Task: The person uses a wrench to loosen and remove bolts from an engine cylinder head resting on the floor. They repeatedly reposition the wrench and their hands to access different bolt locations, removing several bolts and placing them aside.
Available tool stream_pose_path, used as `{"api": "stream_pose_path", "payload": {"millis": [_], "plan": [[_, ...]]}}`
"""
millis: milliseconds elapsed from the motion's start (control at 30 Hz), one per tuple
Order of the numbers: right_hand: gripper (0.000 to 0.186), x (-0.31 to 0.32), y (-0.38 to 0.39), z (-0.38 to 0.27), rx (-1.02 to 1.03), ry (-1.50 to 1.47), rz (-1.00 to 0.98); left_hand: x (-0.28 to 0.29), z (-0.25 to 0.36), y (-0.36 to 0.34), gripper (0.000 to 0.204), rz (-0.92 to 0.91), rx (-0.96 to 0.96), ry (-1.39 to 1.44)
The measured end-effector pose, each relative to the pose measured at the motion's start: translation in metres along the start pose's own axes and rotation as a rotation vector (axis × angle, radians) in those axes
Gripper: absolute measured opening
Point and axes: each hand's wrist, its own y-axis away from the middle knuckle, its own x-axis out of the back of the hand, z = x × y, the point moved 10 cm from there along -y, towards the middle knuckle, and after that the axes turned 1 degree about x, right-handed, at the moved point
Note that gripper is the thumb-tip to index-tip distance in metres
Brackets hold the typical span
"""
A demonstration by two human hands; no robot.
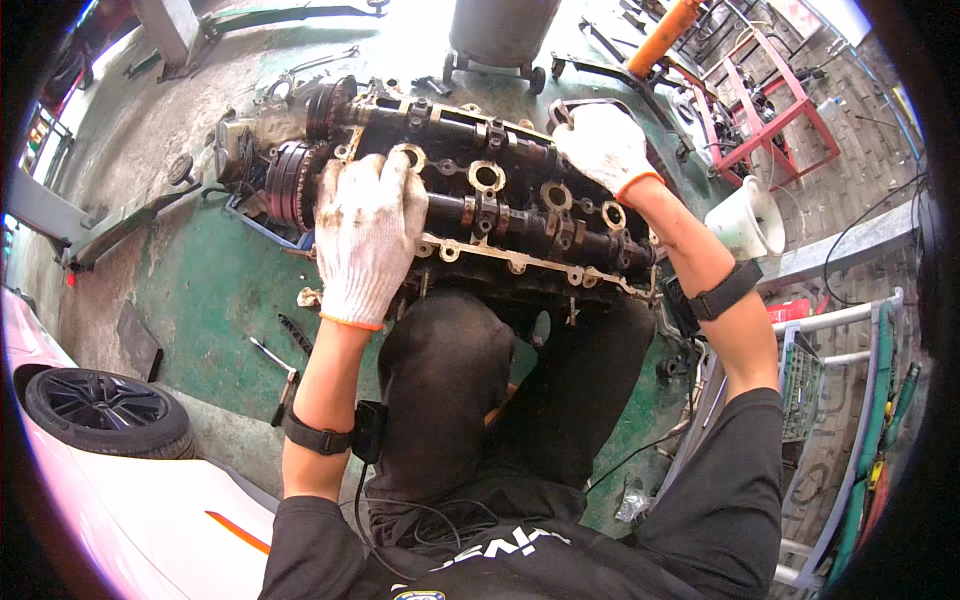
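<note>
An oily cylinder head [520, 262] with two camshafts lies across in front of my knees. My left hand [368, 225], in a soiled white knit glove, bends over the near camshaft [455, 210] beside the round toothed sprocket [290, 185]. Its fingertips are hidden, but the fingers look wrapped down onto the shaft. At the far right end my right hand [605, 150], also gloved, is closed at a bent dark metal bar [598, 101]. The bar's kind is hard to make out. Between the hands, pale ring-shaped openings [486, 177] show along the middle.
A wheel [108, 412] and pink car body [150, 500] are at lower left. Loose tools [285, 378] lie on the green floor. Beyond stands a grey wheeled drum [505, 35]. To the right are a white bucket [748, 222], a red frame [770, 110] and a rack [850, 400].
</note>
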Motion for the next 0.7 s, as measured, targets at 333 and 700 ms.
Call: {"api": "stream_pose_path", "payload": {"millis": [333,700], "plan": [[0.046,-0.013,-0.001,0.006,-0.003,-0.033,-0.070,0.008,0.004,0.001,0.019,0.115,-0.063,-0.017],[0.054,-0.013,0.003,0.021,-0.088,-0.141,-0.121,0.004,0.002,0.002,0.020,0.085,-0.050,-0.026]]}}
